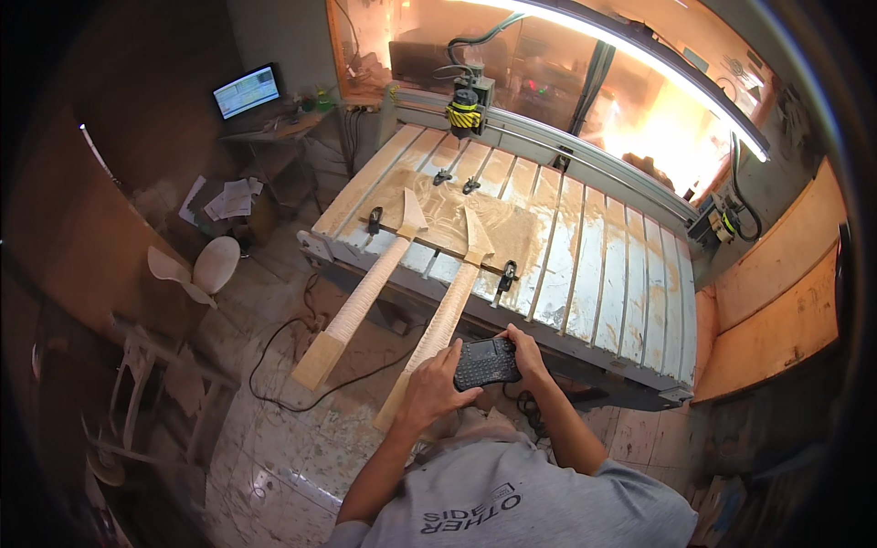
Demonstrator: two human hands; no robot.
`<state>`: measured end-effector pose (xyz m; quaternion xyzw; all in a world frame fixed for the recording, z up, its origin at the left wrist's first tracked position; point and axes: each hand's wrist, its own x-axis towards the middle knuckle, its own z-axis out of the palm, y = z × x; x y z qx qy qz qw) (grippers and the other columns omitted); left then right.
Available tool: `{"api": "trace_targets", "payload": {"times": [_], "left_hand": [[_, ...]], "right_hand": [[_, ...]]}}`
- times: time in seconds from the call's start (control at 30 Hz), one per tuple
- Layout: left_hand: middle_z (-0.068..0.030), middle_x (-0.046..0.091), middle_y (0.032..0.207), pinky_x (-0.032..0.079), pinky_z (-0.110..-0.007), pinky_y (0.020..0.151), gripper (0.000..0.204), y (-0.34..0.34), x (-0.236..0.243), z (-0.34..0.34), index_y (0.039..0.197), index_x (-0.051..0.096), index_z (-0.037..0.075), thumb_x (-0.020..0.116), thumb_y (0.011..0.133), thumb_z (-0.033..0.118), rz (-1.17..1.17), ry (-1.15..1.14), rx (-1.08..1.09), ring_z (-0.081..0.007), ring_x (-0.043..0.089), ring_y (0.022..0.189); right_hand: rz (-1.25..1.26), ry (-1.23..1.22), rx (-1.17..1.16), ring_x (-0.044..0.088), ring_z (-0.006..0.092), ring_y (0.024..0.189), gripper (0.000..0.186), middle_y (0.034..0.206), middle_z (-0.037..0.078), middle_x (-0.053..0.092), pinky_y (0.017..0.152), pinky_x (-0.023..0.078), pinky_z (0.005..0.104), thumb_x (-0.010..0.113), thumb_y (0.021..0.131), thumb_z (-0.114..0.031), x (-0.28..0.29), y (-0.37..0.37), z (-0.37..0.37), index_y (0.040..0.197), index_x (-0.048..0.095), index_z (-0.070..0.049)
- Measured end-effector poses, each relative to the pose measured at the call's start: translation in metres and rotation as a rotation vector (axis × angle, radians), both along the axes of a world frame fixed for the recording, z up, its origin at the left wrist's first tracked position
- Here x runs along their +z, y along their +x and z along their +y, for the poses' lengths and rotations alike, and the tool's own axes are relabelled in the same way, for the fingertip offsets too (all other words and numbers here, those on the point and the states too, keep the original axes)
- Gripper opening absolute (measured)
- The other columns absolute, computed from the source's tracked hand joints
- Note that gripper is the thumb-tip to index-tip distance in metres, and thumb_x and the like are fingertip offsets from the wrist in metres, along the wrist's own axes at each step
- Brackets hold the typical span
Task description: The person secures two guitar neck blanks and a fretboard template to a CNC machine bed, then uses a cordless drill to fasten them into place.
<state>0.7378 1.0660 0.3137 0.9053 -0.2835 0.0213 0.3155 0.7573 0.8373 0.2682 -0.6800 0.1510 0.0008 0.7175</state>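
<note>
A small black handheld keyboard (485,363) is held between my left hand (440,388) and my right hand (525,356), with fingers curled round both ends. Beyond it lie two pale wooden neck-shaped pieces (365,297) (440,324) with ridged surfaces, reaching out past the front edge of a slotted machine bed (603,301). Their wider carved ends rest on a sawdust-covered board (516,233) with black clamps (508,274) (375,220) near them. A black spindle head with a yellow striped band (464,117) hangs over the bed's back.
A lit monitor (245,91) stands on a desk at back left, near loose papers (233,201), a white chair (215,274) and a wooden frame (137,384). A loose cable (274,402) crosses the floor. A bright window and wooden panel (758,301) border the bed.
</note>
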Motion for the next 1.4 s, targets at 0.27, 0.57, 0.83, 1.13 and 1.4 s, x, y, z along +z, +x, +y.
{"api": "trace_targets", "payload": {"times": [0.27,0.57,0.83,1.13,1.4], "left_hand": [[-0.0238,0.055,0.138,0.045,-0.044,0.106,0.088,0.007,0.01,-0.006,0.148,0.043,-0.002,0.08,0.082,0.044,-0.072,-0.111,0.037,-0.0384,0.055,0.126],[-0.0253,0.054,0.139,0.043,-0.044,0.107,0.086,0.062,0.006,0.027,0.147,0.044,-0.003,0.08,0.082,0.039,0.145,0.005,0.215,-0.0401,0.053,0.129],[-0.0249,0.065,0.127,0.049,-0.042,0.099,0.089,0.083,0.001,0.014,0.146,0.045,0.002,0.083,0.077,0.043,0.595,0.01,0.245,-0.0375,0.064,0.117],[-0.0213,0.07,0.118,0.052,-0.041,0.093,0.077,0.104,0.001,0.009,0.132,0.055,0.002,0.086,0.074,0.041,0.734,0.136,0.309,-0.0349,0.068,0.109],[-0.0234,0.071,0.112,0.053,-0.043,0.09,0.071,0.096,0.001,0.017,0.126,0.058,0.002,0.085,0.072,0.04,0.714,0.154,0.348,-0.0381,0.069,0.106]], "right_hand": [[0.091,0.041,-0.319,0.06,0.0152,0.079,0.06,0.086,0.006,0.065,0.075,0.048,0.0332,0.039,0.106,-0.052,-0.062,0.027,-0.106,0.095,0.069,-0.002],[0.069,-0.371,-0.83,0.066,0.04,0.1,0.073,0.102,0.029,0.07,0.09,0.047,0.0477,0.038,0.104,-0.057,-0.142,0.127,-0.299,0.115,0.067,0.01],[0.164,-0.991,-0.704,0.066,0.0409,0.088,0.05,0.091,0.026,0.069,0.083,0.05,0.0486,0.052,0.101,-0.043,-0.08,0.139,-0.301,0.098,0.069,0.004],[-0.125,-0.878,0.186,0.069,0.0389,0.079,0.054,0.086,0.024,0.069,0.07,0.054,0.0474,0.075,0.085,-0.048,0.005,0.185,-0.138,0.095,0.066,0.004],[-0.163,-0.978,0.082,0.066,0.0439,0.086,0.028,0.091,0.026,0.065,0.076,0.054,0.0491,0.074,0.083,-0.017,-0.013,0.204,-0.097,0.092,0.059,0.005]]}}
